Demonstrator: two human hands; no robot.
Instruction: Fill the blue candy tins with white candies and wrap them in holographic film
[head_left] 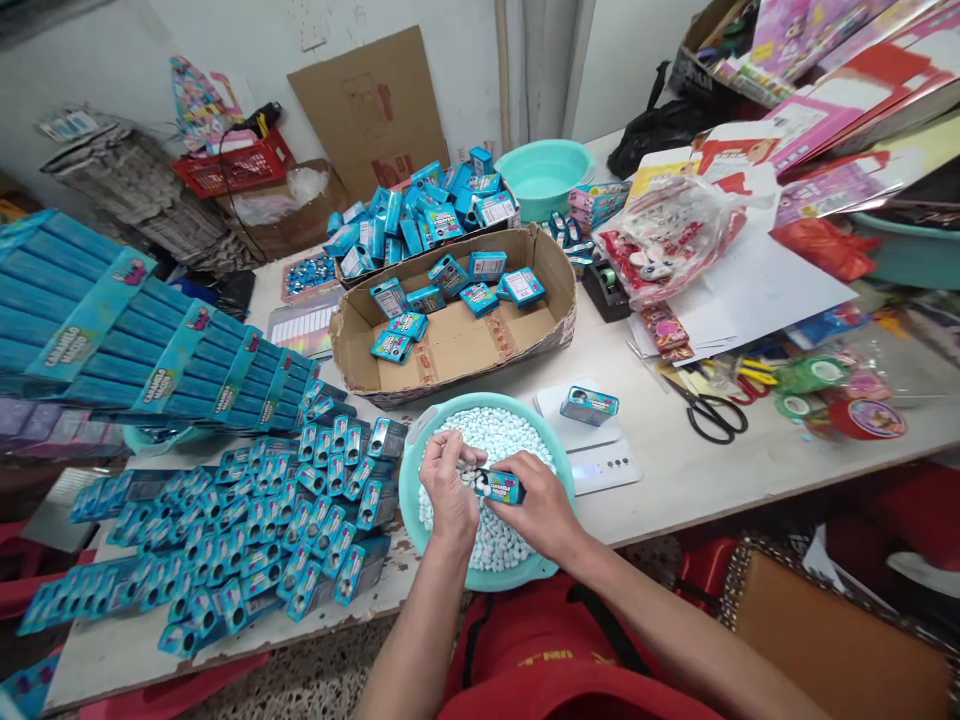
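Observation:
My right hand [544, 505] grips a small blue candy box [504, 487] over the teal basin [411, 500], its opening turned toward my left hand. The fingers of my left hand [450, 490] are curled around some small white candies [480, 480] right at the box's opening. Below both hands, many pale round candies [499, 430] fill the basin. On a white digital scale [607, 468], just right of the basin, another blue candy box [590, 404] lies on its side.
Rows of blue boxes [247, 530] with round openings cover the left tabletop beside tall stacked cartons [172, 340]. Behind the basin, a cut-down cardboard box [465, 350] holds several blue boxes. Black scissors [712, 415], a tape dispenser [606, 290] and tape rolls lie at right.

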